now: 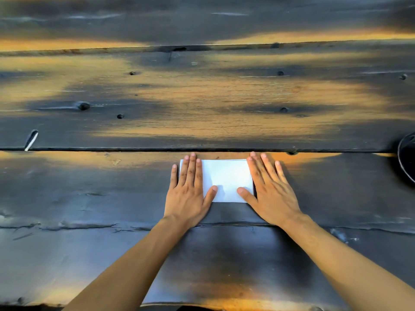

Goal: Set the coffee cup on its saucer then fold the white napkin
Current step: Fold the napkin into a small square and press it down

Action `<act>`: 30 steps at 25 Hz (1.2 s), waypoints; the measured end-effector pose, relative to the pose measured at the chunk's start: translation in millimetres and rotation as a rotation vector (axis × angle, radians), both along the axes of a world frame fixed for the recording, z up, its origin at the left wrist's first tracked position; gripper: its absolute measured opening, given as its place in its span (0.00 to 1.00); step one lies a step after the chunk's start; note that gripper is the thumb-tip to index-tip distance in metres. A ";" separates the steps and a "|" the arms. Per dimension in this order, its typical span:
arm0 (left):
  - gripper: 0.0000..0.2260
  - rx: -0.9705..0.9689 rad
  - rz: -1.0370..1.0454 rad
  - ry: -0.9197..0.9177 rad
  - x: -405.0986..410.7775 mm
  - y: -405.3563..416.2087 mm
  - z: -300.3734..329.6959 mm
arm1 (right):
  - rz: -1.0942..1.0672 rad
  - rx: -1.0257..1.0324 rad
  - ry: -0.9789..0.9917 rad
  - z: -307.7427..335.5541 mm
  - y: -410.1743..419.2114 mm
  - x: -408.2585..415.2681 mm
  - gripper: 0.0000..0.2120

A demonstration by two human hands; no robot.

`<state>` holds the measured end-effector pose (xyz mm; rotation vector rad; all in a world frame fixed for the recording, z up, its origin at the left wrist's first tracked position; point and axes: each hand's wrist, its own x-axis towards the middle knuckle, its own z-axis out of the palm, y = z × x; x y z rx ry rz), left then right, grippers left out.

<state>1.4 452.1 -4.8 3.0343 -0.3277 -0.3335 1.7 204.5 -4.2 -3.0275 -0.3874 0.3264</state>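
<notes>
A white napkin (225, 177) lies folded into a small rectangle on the dark wooden table (202, 104), near the front. My left hand (189, 189) lies flat on its left end, fingers spread, thumb on the paper. On its right end my right hand (268, 187) presses flat in the same way. Neither hand grips anything. At the far right edge only a dark round rim, perhaps the saucer (406, 158), shows; no cup is visible.
The table is made of wide planks with gaps running left to right (134, 149). A small pale sliver (31, 140) sticks up from the gap at the left. The table's near edge (202, 306) runs along the bottom.
</notes>
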 end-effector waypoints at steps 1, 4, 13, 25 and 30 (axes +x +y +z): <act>0.36 0.000 0.001 0.001 1.2 1.5 2.0 | -0.008 -0.005 -0.002 0.3 0.7 -0.1 0.40; 0.33 -0.040 0.044 -0.078 -2.0 -8.4 12.0 | -0.019 -0.005 0.001 0.3 3.3 -1.6 0.39; 0.28 -0.082 -0.084 -0.066 2.5 -70.5 -6.3 | -0.035 0.045 -0.010 -0.3 2.7 -2.0 0.35; 0.33 0.035 0.053 -0.046 -5.7 10.6 12.8 | -0.027 0.029 -0.004 2.9 2.3 -2.6 0.36; 0.29 -0.118 -0.163 -0.063 9.3 -50.0 18.2 | -0.005 0.073 -0.023 2.3 -1.4 -2.4 0.30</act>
